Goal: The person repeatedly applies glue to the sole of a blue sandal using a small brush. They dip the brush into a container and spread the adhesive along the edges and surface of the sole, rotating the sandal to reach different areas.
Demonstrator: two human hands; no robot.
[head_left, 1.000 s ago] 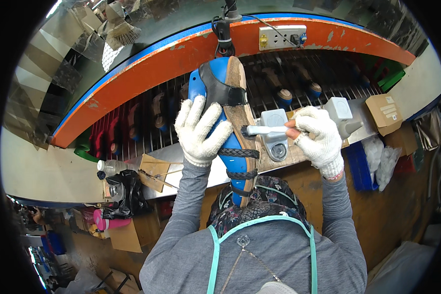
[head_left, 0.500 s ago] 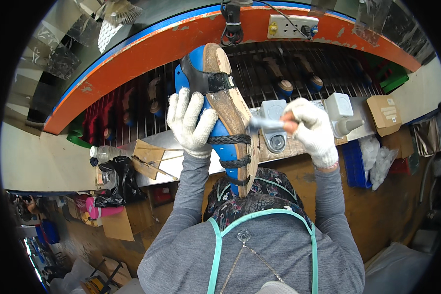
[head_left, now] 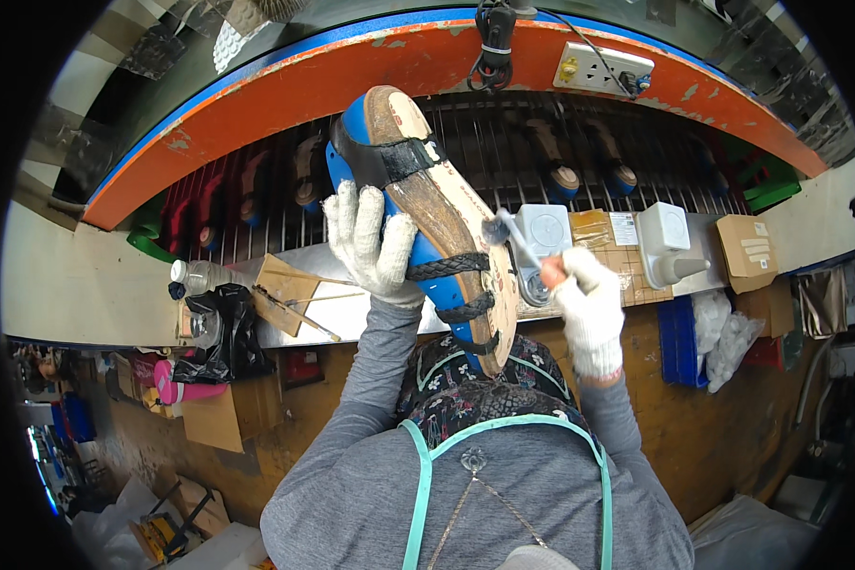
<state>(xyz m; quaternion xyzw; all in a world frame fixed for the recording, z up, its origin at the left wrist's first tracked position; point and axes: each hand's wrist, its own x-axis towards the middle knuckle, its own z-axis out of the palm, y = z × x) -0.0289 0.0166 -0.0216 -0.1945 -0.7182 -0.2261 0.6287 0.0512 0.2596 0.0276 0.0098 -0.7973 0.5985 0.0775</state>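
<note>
A sandal [head_left: 449,203] on a blue last [head_left: 427,254] is tilted in front of me, its pale sole facing up and to the right. Black braided straps [head_left: 451,266] and a wide black band cross its side. My left hand [head_left: 375,242], in a white knitted glove, holds the sandal from its left side with the fingers along the last; the thumb is hidden. My right hand [head_left: 589,309], gloved with bare fingertips, grips the handle of a small brush [head_left: 521,237]. The brush's dark head overlaps the sole's right edge; whether it touches is unclear.
Behind, a rack of metal rods [head_left: 484,123] carries several shoes under an orange panel [head_left: 285,128]. Grey-white containers [head_left: 544,228] and a cardboard box [head_left: 749,252] stand on the bench to the right. Sticks on a brown board [head_left: 290,294] and a black bag [head_left: 220,332] lie left.
The brush has turned from nearly level to slanting, its head slightly higher along the sole. My right hand is lower and further left. The sandal's upper end leans a little more to the left.
</note>
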